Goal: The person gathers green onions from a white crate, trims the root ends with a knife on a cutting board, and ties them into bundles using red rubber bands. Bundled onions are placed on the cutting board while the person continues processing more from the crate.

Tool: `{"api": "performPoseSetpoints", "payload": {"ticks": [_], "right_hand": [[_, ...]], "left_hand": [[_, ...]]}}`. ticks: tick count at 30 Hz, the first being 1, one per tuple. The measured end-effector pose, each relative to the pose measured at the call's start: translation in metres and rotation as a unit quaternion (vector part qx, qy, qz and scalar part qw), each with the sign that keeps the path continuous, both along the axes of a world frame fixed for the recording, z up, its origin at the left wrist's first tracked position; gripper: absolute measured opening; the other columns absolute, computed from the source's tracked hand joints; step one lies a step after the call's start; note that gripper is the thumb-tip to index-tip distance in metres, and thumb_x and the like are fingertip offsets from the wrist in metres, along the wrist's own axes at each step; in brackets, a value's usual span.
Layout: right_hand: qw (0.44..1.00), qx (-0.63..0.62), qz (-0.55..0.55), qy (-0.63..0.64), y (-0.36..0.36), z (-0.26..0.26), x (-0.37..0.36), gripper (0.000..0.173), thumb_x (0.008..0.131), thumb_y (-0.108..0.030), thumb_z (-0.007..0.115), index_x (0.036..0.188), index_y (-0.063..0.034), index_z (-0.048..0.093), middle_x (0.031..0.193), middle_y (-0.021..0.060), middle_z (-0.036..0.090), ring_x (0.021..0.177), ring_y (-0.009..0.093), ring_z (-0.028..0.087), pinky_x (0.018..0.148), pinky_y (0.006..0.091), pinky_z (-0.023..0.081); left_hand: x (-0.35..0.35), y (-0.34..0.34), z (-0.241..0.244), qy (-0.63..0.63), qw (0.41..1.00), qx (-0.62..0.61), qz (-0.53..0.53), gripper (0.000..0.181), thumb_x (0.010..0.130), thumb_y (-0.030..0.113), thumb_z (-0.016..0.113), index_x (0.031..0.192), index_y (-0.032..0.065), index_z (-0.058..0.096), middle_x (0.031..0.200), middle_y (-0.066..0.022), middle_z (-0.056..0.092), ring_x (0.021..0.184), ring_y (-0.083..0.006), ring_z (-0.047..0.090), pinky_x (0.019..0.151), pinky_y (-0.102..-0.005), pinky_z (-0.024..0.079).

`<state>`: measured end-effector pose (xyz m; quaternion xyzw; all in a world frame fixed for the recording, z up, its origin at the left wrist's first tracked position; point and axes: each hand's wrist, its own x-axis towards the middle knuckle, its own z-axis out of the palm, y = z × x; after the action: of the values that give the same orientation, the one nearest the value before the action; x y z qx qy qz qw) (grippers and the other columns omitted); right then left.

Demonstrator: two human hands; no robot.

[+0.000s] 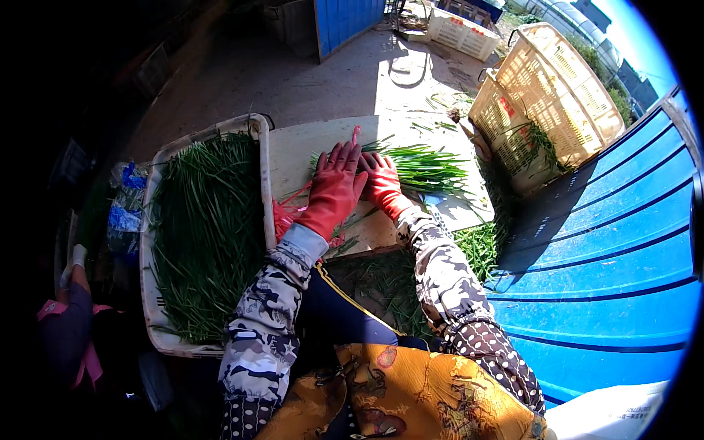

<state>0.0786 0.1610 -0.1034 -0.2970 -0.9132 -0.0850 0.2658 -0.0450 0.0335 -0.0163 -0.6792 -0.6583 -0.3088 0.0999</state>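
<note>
On a pale board [291, 143] lies a bundle of long green leaves [432, 168], likely garlic chives, with the leaf tips pointing right. My left hand [336, 184], in a red rubber glove, rests palm down over the bundle's left end, fingers stretched out and slightly parted. Beside it, touching, my right hand [380, 179] in a matching glove curls its fingers over the bundle. A pink tie end [356, 132] pokes out beyond my left fingertips. Pink plastic twine [283, 217] lies loose by my left wrist. My hands hide the bundle's middle.
Left of the board stands a white crate [268, 181] full of green leaves. Stacked cream plastic crates [561, 93] lean at the right, beside a blue corrugated metal sheet [599, 264]. Leaf scraps [476, 247] litter the ground. Another person's arm [77, 280] shows at far left.
</note>
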Motion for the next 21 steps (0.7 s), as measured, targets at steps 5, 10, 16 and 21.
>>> {"api": "performPoseSetpoints", "payload": {"ticks": [5, 10, 16, 21], "right_hand": [[0.999, -0.009, 0.004, 0.035, -0.010, -0.006, -0.007, 0.068, 0.071, -0.044, 0.066, 0.130, -0.0126, 0.051, 0.129, 0.0098, 0.054, 0.121, 0.030, 0.046, 0.106, 0.0502, 0.030], [0.994, -0.097, 0.042, 0.040, -0.006, 0.000, 0.013, 0.055, 0.082, -0.028, 0.058, 0.132, -0.0080, 0.049, 0.137, 0.0128, 0.049, 0.129, 0.031, 0.042, 0.110, 0.0478, 0.026], [0.956, -0.214, -0.010, 0.199, 0.066, 0.058, 0.109, 0.026, 0.083, -0.009, 0.064, 0.108, -0.0106, 0.065, 0.098, 0.0124, 0.066, 0.083, 0.028, 0.064, 0.074, 0.0351, 0.051], [0.955, -0.295, -0.032, 0.006, 0.083, 0.067, 0.132, 0.023, 0.084, -0.020, 0.070, 0.103, -0.0066, 0.067, 0.087, 0.0105, 0.070, 0.076, 0.024, 0.067, 0.067, 0.0325, 0.052]], "left_hand": [[-0.011, 0.075, -0.080, 0.047, 0.977, -0.172, 0.120, 0.060, 0.096, 0.045, 0.039, 0.143, 0.0088, 0.038, 0.147, -0.0125, 0.039, 0.139, -0.0294, 0.030, 0.114, -0.0515, 0.014], [-0.020, 0.072, -0.117, 0.039, 0.982, -0.140, 0.122, 0.054, 0.097, 0.045, 0.038, 0.139, 0.0123, 0.045, 0.143, -0.0062, 0.045, 0.135, -0.0271, 0.035, 0.113, -0.0533, 0.015], [-0.013, 0.067, -0.108, 0.071, 0.983, -0.100, 0.140, 0.050, 0.095, 0.042, 0.042, 0.135, 0.0129, 0.048, 0.137, -0.0059, 0.050, 0.130, -0.0272, 0.041, 0.111, -0.0533, 0.020], [-0.016, 0.068, -0.111, 0.082, 0.983, -0.080, 0.142, 0.049, 0.094, 0.040, 0.045, 0.134, 0.0125, 0.049, 0.135, -0.0063, 0.051, 0.128, -0.0271, 0.042, 0.110, -0.0533, 0.021]]}}
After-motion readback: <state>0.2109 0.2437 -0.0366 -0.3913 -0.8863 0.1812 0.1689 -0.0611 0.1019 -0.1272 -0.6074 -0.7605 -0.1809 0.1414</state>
